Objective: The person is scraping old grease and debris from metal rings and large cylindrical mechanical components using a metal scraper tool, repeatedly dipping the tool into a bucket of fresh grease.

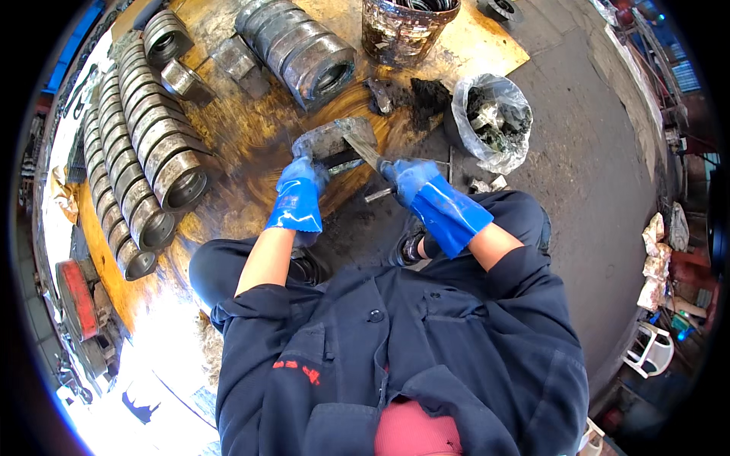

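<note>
My left hand (302,182), in a blue rubber glove, is closed on the near side of a greasy grey metal part (315,141) with a dark gap along its near edge. Coming in from the right, my right hand (417,182), gloved the same way, grips a scraper (362,150). The scraper's flat blade points up and left, and its tip lies against the part's top face. The glove hides most of the scraper's handle. The part sits over the oily yellow-brown board (258,144), in front of my knees.
Rows of metal rings (156,125) line the board's left, with a thicker row of cylinders (296,53) farther back. A grimy bucket (407,30) stands at the back. To the right is a bag-lined bin (494,121) of dirty waste. Dark rags (430,99) lie beside it.
</note>
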`<state>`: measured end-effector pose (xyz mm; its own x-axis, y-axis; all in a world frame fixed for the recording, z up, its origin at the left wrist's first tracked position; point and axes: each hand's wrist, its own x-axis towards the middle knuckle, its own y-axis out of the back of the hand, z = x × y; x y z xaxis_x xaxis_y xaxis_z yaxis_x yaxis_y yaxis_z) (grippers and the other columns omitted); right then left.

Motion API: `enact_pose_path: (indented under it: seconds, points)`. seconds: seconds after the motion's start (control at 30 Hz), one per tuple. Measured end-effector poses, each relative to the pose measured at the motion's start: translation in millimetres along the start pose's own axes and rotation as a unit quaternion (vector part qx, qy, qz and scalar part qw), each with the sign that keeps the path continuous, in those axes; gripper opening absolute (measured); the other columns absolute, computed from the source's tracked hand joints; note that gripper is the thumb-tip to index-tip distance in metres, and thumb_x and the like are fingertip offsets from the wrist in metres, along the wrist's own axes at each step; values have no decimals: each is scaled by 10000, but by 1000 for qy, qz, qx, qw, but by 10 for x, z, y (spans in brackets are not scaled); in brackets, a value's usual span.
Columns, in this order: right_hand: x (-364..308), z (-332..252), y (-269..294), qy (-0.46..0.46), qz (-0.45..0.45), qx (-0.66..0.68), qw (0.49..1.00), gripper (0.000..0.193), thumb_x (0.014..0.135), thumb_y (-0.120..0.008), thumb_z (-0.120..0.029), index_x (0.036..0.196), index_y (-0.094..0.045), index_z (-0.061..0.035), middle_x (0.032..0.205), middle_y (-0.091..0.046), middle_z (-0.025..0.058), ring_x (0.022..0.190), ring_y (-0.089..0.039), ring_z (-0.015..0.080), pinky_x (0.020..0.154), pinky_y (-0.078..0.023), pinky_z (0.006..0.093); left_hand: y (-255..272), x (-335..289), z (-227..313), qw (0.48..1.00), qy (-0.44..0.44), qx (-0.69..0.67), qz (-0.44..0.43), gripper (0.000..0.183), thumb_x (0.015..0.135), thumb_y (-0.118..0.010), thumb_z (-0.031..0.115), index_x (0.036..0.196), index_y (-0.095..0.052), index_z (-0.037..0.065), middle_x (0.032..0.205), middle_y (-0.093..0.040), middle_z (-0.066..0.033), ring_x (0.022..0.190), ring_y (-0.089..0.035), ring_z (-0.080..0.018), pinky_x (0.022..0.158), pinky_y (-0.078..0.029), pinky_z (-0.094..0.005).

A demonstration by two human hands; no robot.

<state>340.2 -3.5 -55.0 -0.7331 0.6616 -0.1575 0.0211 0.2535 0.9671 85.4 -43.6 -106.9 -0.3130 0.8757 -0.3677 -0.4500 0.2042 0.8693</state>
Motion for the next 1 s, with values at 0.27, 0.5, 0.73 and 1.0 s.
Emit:
enact_pose_path:
  seconds: [0.27,0.5,0.73,1.0]
  points:
    - [90,-183,-11,-30,17,5,999,331,824,-544,-125,1152,-499,-126,877,-626,150,766,-647,336,619,-508,459,7,-20,-56,999,-6,28,17,353,848,-654,308,1100,-613,63,1025,-668,-181,889,-634,-365,753,-527,-420]
    - [38,-152,-314,-16,62,-16,998,330,816,-535,-115,1144,-503,-120,845,-629,135,742,-642,340,594,-501,459,-65,-112,-110,986,-6,-161,39,375,874,-628,300,1154,-584,53,955,-671,-139,780,-616,-285,738,-521,-384]
    - [395,-137,-330,-142,64,67,986,364,804,-562,-133,1167,-542,-148,936,-655,147,840,-647,356,695,-514,469,-43,-107,-118,977,22,-214,-10,516,832,-675,248,1293,-494,104,1134,-635,-169,932,-614,-331,825,-506,-383]
    - [254,-286,-657,-115,178,206,955,530,751,-675,-142,1259,-545,-213,911,-654,171,834,-644,364,685,-512,484,-183,28,-135,1000,-26,-16,-1,656,806,-690,290,1383,-406,163,1179,-613,-189,1050,-597,-360,875,-496,-411]
